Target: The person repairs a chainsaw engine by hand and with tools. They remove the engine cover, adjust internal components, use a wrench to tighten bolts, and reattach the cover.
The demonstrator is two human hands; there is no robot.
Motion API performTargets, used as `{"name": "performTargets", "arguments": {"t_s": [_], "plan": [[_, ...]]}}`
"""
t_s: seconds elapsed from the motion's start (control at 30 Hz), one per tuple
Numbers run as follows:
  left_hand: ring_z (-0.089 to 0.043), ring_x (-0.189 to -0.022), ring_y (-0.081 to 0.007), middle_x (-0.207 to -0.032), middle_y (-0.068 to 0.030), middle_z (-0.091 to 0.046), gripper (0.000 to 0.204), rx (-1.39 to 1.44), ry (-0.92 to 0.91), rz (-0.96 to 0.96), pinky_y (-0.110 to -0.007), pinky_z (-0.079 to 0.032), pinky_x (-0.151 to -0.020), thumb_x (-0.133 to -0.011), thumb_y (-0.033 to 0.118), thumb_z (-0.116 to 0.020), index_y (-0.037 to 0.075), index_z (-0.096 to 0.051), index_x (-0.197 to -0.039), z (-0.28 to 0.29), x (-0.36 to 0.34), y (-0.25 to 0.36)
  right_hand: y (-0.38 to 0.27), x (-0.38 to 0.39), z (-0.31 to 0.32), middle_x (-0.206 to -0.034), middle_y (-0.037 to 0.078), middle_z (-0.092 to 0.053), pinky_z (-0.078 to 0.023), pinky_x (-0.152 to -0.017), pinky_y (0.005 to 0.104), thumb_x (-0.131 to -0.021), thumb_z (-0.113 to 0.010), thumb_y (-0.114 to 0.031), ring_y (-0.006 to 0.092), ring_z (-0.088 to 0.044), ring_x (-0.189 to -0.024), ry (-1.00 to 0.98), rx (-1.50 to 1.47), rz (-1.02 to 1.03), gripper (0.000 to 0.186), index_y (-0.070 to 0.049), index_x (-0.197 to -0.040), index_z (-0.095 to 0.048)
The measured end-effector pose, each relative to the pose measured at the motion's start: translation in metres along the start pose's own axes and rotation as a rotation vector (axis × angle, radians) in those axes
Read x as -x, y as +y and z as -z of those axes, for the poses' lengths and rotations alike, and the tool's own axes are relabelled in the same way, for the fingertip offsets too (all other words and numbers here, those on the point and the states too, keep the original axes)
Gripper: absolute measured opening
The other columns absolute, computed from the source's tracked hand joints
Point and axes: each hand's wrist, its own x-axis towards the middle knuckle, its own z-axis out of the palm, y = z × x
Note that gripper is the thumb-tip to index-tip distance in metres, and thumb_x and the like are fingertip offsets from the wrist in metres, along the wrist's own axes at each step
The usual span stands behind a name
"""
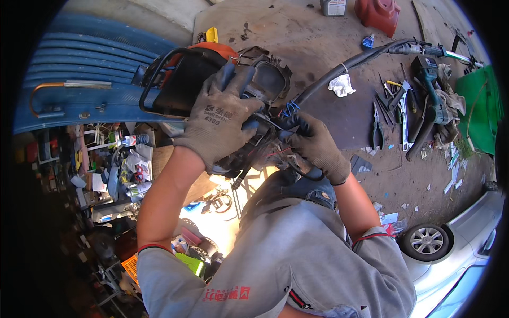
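Note:
A small engine machine with a black frame (169,79) and an orange cover (225,51) lies before me. Both of my hands wear grey-brown work gloves with dark fingertips. My left hand (220,119) rests on top of the machine, fingers spread next to a round black housing (269,80). My right hand (317,148) is closed, fingers curled in at the machine's right side; what they grip is hidden. A thin metal shaft (271,121) shows between the two hands. Blue ties (289,109) sit just above my right fingers, where a thick black hose (328,79) meets the machine.
Pliers (377,132), a wrench (405,114) and a green-black power tool (432,90) lie to the right. Beyond are a white rag (341,85), a red canister (377,16) and a green container (477,108). A car (450,244) stands lower right; cluttered shelves (101,180) lie left.

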Motion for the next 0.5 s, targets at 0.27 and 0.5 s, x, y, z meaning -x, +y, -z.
{"name": "performTargets", "arguments": {"t_s": [0.27,0.5], "plan": [[-0.041,-0.149,-0.0372,-0.155,-0.0064,-0.052,0.018,-0.255,-0.178,-0.188,-0.059,-0.034,-0.12,-0.086,0.027,-0.077,0.021,-0.08,-0.102,-0.005,-0.018,0.01,0.016,0.006,-0.002,-0.079,0.012,-0.069,-0.054,-0.07,0.0369,-0.089,-0.069,-0.006,0.0169,-0.067,-0.074,-0.033,0.003,0.001,0.013,0.0,-0.1,-0.07],[-0.041,-0.148,-0.0344,-0.154,-0.0045,-0.054,0.017,-0.34,-0.262,-0.318,-0.061,-0.031,-0.122,-0.089,0.028,-0.075,0.019,-0.081,-0.101,0.004,-0.027,0.006,0.016,0.015,-0.03,-0.08,0.02,-0.067,-0.054,-0.074,0.0449,-0.087,-0.071,-0.008,0.0417,-0.065,-0.076,0.293,0.343,0.344,0.016,-0.001,-0.1,-0.068]]}}
